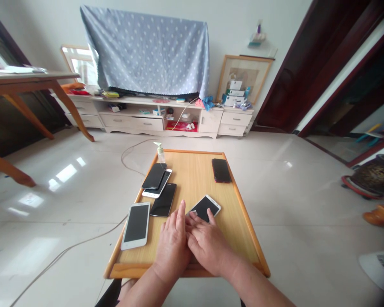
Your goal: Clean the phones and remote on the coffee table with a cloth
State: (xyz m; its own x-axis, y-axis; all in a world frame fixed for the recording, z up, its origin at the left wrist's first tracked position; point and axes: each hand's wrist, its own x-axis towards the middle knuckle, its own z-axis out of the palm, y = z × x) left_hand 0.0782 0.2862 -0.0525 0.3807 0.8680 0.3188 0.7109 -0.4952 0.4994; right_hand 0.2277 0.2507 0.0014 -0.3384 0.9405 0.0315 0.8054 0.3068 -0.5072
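Two grips are lying open on the bench (131, 270): your left hand (173, 247) beside your right hand (208, 245), which is touching the white smartphone (205, 208).

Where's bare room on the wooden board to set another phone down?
The widest patch of the board is mid-board, between the stacked phones and the dark phone. A narrower strip runs between the right hand and the right rim, below the tilted white phone. The left side is crowded by the black phone and the lower white phone.

Free way over light-wood low table (192, 179) btw. black red-edged smartphone (221, 170) and slim black smartphone (163, 199). White rectangular smartphone (135, 225) lies near left hand (172, 247), obstructing l. side.
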